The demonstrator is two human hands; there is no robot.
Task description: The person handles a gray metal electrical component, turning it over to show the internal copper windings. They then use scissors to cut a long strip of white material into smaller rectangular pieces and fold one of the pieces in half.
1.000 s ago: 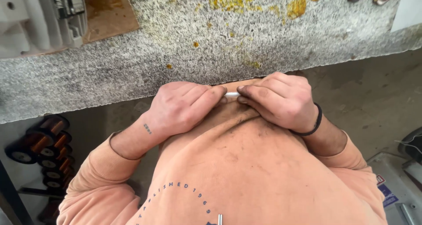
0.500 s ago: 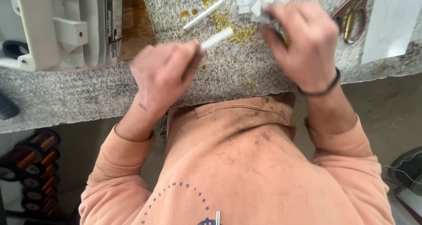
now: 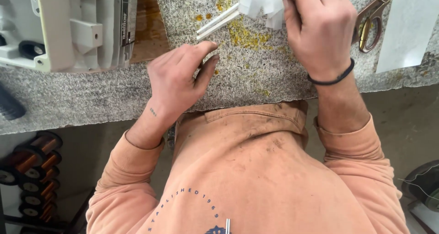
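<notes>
My left hand rests on the speckled stone bench, fingers loosely bent and holding nothing. Just beyond its fingertips lie two thin white sticks, side by side and slanted. My right hand is farther back on the bench, fingers curled onto a bunch of crumpled white paper pieces at the top edge of the view. A black band circles the right wrist. Yellow stains mark the stone between my hands.
A beige plastic machine housing sits at the back left beside a wooden board. Scissors and a white sheet lie at the back right. Copper wire spools stand below the bench on the left.
My hands went from my chest out over the bench. The left hand let go of the white stick, which now lies beside another. The right hand stays on the paper pieces.
</notes>
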